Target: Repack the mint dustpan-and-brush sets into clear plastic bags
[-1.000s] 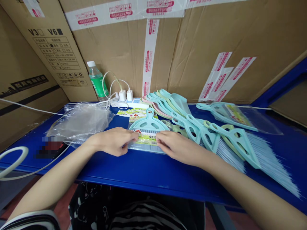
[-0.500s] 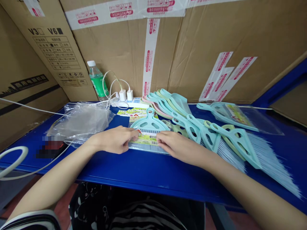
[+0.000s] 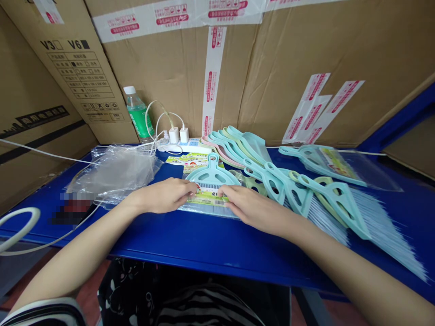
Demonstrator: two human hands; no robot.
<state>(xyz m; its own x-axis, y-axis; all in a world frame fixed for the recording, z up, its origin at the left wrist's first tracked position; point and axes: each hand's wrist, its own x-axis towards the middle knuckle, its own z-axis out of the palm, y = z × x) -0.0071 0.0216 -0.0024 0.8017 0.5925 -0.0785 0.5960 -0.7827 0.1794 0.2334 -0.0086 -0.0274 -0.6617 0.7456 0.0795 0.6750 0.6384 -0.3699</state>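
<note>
In front of me on the blue table lies a light-blue hand brush (image 3: pixel 212 175), handle pointing away, its bristles partly inside a clear plastic bag (image 3: pixel 204 209). A yellow-green printed card (image 3: pixel 208 195) shows across the bristles. My left hand (image 3: pixel 168 194) has its fingers curled closed on the bag at the card's left side. On the right side my right hand (image 3: pixel 243 201) pinches the bag with thumb and forefinger. Both fingertips are partly hidden. Beside my right hand, several blue and green brushes (image 3: pixel 301 194) lie overlapping.
Clear bags (image 3: pixel 117 172) are piled at the left. Pink, green and blue dustpans (image 3: pixel 249 147) lie stacked behind. A bagged set (image 3: pixel 322 163) rests at the back right. A bottle (image 3: pixel 139 115) and a power strip (image 3: pixel 190 146) with cables stand near the cardboard wall (image 3: pixel 163 68).
My left hand has shifted slightly up and its fingers have straightened a little. My right fingers have moved slightly left over the card. The brush has stayed in place.
</note>
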